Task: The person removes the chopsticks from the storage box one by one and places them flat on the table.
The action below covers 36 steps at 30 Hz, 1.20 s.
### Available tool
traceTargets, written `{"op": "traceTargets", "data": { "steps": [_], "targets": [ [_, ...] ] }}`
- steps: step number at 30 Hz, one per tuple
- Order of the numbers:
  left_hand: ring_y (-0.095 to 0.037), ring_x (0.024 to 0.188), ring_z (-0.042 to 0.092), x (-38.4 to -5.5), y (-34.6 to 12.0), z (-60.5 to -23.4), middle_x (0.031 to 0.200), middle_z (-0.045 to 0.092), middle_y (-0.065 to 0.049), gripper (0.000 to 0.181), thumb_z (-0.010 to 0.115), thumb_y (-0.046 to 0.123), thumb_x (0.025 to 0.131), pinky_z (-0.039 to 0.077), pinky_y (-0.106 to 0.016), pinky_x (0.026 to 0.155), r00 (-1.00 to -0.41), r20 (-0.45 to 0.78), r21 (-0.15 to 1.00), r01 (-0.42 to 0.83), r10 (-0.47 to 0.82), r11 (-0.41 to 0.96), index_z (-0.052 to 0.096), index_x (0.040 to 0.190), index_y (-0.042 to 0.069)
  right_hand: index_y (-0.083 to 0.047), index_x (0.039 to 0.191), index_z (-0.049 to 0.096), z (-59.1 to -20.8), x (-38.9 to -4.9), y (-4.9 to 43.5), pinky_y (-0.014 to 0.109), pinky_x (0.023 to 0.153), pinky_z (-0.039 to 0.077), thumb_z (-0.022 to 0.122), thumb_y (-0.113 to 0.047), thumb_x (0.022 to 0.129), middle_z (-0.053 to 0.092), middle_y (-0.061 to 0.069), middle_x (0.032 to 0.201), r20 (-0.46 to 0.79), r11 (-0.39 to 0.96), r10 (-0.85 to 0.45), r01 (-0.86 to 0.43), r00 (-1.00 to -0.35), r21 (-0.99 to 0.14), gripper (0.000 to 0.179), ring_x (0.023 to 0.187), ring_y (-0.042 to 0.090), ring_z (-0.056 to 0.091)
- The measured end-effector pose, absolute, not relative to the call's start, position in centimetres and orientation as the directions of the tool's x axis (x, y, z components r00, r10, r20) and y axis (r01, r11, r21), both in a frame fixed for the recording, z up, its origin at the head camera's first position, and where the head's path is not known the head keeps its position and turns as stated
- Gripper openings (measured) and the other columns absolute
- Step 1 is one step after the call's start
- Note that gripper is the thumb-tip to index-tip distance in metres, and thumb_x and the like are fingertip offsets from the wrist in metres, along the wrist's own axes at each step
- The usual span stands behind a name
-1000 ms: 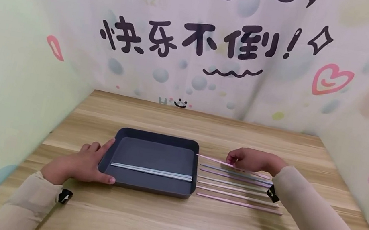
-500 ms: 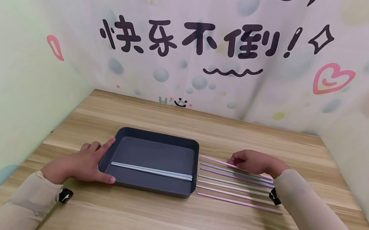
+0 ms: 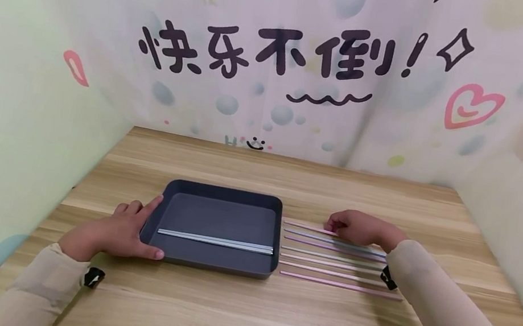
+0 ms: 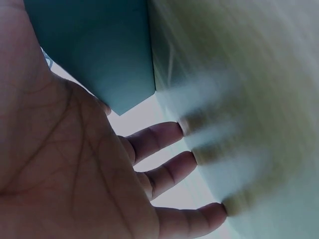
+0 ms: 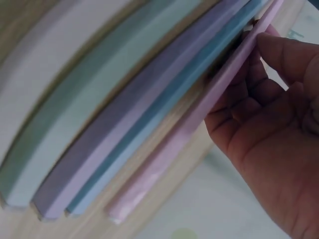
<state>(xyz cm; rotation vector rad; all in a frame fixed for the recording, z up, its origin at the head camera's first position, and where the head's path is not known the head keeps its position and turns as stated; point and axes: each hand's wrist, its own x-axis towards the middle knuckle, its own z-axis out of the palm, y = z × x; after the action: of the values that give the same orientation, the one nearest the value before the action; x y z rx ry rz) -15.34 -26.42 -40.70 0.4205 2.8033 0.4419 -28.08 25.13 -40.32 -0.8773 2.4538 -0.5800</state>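
Note:
At the left end of a dark grey rectangular tray [image 3: 222, 214], my left hand [image 3: 125, 230] touches the wall with the thumb along the front edge. Its other fingers [image 4: 154, 142] extend fairly straight in the left wrist view. Two pale blue chopsticks [image 3: 214, 241] lie lengthwise inside the tray. My right hand [image 3: 359, 228] pinches a pink chopstick [image 5: 184, 124] between thumb and fingers, at the far side of a row. Beside it run a blue chopstick [image 5: 144, 132], a purple chopstick [image 5: 129, 112] and a mint green chopstick [image 5: 65, 109].
More chopsticks, one of them a pink chopstick [image 3: 339, 285] nearest the front, lie parallel on the wooden table [image 3: 225, 318] right of the tray. A printed wall cloth [image 3: 226, 122] stands behind the table, with pale walls on both sides.
The pink chopstick, held in the right hand, has shifted slightly right, its left end backing off from the tray rim. My left hand stays against the tray.

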Motion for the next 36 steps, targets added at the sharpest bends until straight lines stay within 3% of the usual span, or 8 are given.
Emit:
{"op": "traceTargets", "data": {
  "steps": [18, 36],
  "targets": [
    [-0.049, 0.115, 0.038, -15.3, -26.4, -40.6, 0.130, 0.039, -0.032, 0.127, 0.072, 0.073, 0.073, 0.042, -0.061, 0.089, -0.923, -0.216, 0.336, 0.236, 0.319, 0.912, 0.009, 0.157, 0.001, -0.006, 0.094, 0.063, -40.3, -28.3, 25.5, 0.033, 0.073, 0.042, 0.058, 0.004, 0.092, 0.056, -0.001, 0.083, -0.289, 0.680, -0.699, -0.481, -0.654, -0.553, 0.011, 0.078, 0.015, 0.051],
    [-0.051, 0.117, 0.037, -15.2, -26.4, -40.6, 0.130, 0.038, -0.032, 0.127, 0.074, 0.071, 0.073, 0.042, -0.062, 0.088, -0.923, -0.226, 0.337, 0.225, 0.311, 0.914, 0.008, 0.157, 0.002, -0.006, 0.095, 0.064, -39.1, -28.6, 24.9, 0.033, 0.073, 0.042, 0.053, 0.007, 0.090, 0.055, 0.000, 0.084, -0.342, 0.718, -0.675, -0.478, -0.653, -0.506, 0.018, 0.079, 0.015, 0.050]
  ]
}}
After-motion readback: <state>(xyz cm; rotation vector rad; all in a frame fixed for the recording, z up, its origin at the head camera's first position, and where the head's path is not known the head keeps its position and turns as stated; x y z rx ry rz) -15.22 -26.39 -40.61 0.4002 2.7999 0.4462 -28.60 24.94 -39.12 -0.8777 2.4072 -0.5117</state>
